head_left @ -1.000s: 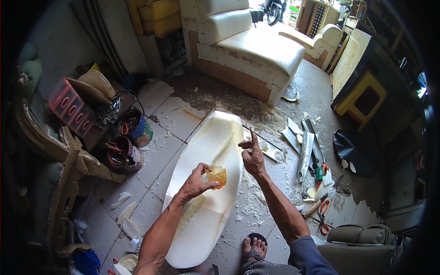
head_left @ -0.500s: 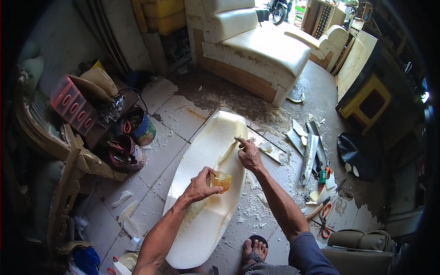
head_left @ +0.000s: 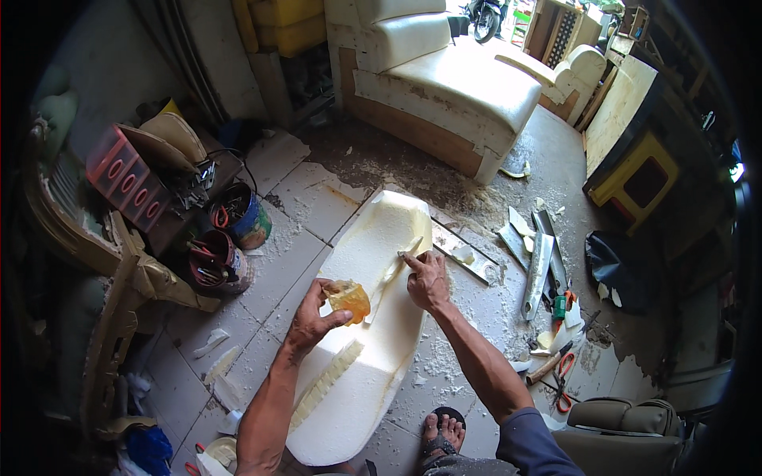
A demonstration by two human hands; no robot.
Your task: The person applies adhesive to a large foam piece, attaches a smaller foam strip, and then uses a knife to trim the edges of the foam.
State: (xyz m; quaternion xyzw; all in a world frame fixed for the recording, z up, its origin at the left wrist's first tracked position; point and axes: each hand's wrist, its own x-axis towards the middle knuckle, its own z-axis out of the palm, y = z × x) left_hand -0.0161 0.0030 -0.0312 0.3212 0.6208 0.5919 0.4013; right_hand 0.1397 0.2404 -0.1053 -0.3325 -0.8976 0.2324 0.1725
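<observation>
A long white foam seat pad point(head_left: 361, 230) with a shaped hollow lies lengthwise on the floor before me. My left hand point(head_left: 309, 324) grips a translucent amber cup point(head_left: 349, 301), tilted over the pad's left side. My right hand point(head_left: 429, 282) is closed above the pad's right part, its index finger pointing left. A small greyish tip shows at that finger, too small to name. Just beside the fingertip, a pale foam strip point(head_left: 411, 247) stands partly raised from the surface. Another yellowish strip point(head_left: 327, 385) runs along the pad's near left side.
Buckets of tools point(head_left: 218, 262) stand at left beside a red drawer unit point(head_left: 127, 182). A cream sofa point(head_left: 452, 87) sits at the far side. Metal strips point(head_left: 536, 274), red-handled scissors point(head_left: 564, 373) and foam scraps lie at right. My sandalled foot point(head_left: 443, 432) is close to the pad.
My left hand has moved left and up with the cup, uncovering the near yellowish strip. My right hand has come slightly nearer, and the pale strip by its fingertip now stands up more.
</observation>
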